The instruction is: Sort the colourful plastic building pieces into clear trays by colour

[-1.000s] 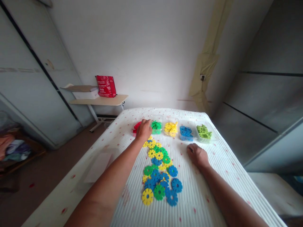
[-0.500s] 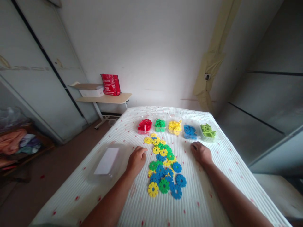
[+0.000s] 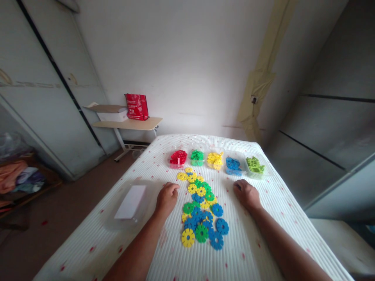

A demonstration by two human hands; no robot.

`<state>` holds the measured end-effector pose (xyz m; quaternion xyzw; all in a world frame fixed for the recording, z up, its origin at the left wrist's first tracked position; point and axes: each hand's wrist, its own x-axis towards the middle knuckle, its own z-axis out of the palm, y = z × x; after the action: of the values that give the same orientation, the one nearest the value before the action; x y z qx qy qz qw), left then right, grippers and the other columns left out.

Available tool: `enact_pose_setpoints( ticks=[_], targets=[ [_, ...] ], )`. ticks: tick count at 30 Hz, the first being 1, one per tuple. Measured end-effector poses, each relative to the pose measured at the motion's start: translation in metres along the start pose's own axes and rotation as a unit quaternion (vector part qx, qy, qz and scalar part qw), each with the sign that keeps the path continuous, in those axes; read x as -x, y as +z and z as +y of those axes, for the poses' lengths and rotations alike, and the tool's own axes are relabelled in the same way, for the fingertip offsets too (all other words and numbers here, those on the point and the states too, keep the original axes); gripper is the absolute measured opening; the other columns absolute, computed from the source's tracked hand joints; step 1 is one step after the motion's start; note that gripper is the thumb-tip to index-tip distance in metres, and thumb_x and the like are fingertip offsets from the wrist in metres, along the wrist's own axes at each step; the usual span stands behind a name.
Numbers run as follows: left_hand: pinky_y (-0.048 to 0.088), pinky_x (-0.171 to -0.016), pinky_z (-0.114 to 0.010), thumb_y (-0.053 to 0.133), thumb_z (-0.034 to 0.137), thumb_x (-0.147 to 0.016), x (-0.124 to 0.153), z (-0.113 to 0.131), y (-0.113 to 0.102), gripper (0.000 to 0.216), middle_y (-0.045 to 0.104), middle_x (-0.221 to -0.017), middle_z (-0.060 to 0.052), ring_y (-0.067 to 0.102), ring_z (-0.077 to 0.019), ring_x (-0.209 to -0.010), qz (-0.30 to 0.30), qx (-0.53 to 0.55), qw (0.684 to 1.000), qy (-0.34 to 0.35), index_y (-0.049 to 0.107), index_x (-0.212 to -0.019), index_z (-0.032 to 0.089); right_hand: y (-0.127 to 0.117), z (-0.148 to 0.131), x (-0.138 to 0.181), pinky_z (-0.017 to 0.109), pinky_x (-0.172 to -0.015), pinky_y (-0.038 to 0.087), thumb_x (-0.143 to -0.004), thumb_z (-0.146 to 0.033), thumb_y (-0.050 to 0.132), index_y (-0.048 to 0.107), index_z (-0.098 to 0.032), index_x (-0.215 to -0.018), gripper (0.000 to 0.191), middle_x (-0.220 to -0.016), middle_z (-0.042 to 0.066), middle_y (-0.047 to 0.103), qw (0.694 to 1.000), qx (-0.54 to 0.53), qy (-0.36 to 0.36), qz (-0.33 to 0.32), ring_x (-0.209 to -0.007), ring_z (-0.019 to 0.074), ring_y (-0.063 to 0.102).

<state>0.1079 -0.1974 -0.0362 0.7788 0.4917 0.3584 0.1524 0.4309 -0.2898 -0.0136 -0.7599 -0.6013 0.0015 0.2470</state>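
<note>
On the white ribbed cloth, my left hand (image 3: 166, 200) rests with its fingers curled in, left of a spread of notched plastic discs. Yellow discs (image 3: 184, 241), green discs (image 3: 198, 235) and blue discs (image 3: 226, 228) overlap there in a long heap between my hands. My right hand (image 3: 248, 194) lies loosely closed on the cloth, right of the heap and below the containers. Neither hand touches a disc, and nothing shows in the fingers. Behind the heap stand clear containers with red pieces (image 3: 178, 157), green pieces (image 3: 197, 157), yellow pieces (image 3: 215, 159), blue pieces (image 3: 233, 164) and lime-green pieces (image 3: 255, 164).
A clear plastic tray or lid with a white sheet (image 3: 131, 202) lies left of my left hand. Beyond the table, a small desk (image 3: 146, 123) by the wall carries a red bag (image 3: 137, 107) and a white box (image 3: 113, 116). Grey cabinets flank both sides.
The camera view has shifted slightly, so everything sits a little lower and farther left. Both hands stay in place, and the discs and containers look unmoved.
</note>
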Motion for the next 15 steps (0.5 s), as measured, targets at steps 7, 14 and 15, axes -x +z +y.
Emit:
enact_pose_setpoints(
  ticks=[7,14,15],
  targets=[
    [0.047,-0.079,-0.028,0.044,0.001,-0.070,0.000,-0.001,-0.001,0.027,0.066,-0.081,-0.003,0.060,-0.0148,-0.081,0.003,0.016,1.000,0.003,0.065,-0.077,0.017,-0.012,-0.043,0.025,0.026,-0.062,0.043,-0.074,-0.052,0.053,0.063,-0.017,-0.093,0.041,-0.077,0.003,0.063,0.956,-0.249,0.020,-0.153,-0.070,0.0169,0.057],
    [0.047,-0.078,-0.028,0.045,0.000,-0.069,0.001,0.001,-0.002,0.027,0.065,-0.081,-0.003,0.060,-0.0142,-0.079,0.009,0.034,0.999,0.005,0.065,-0.076,0.017,-0.016,-0.085,0.048,0.026,-0.063,0.039,-0.071,-0.045,0.063,0.060,-0.019,-0.091,0.033,-0.089,0.005,0.060,0.982,0.005,-0.078,-0.173,-0.076,0.0171,0.057],
    [0.047,-0.078,-0.028,0.046,0.000,-0.069,0.001,0.001,-0.002,0.026,0.065,-0.081,-0.003,0.060,-0.0143,-0.079,0.011,0.035,0.999,0.008,0.065,-0.075,0.017,-0.016,-0.088,0.049,0.026,-0.063,0.039,-0.071,-0.044,0.062,0.060,-0.019,-0.089,0.032,-0.090,0.005,0.060,0.982,0.027,-0.079,-0.170,-0.078,0.0174,0.057]
  ],
)
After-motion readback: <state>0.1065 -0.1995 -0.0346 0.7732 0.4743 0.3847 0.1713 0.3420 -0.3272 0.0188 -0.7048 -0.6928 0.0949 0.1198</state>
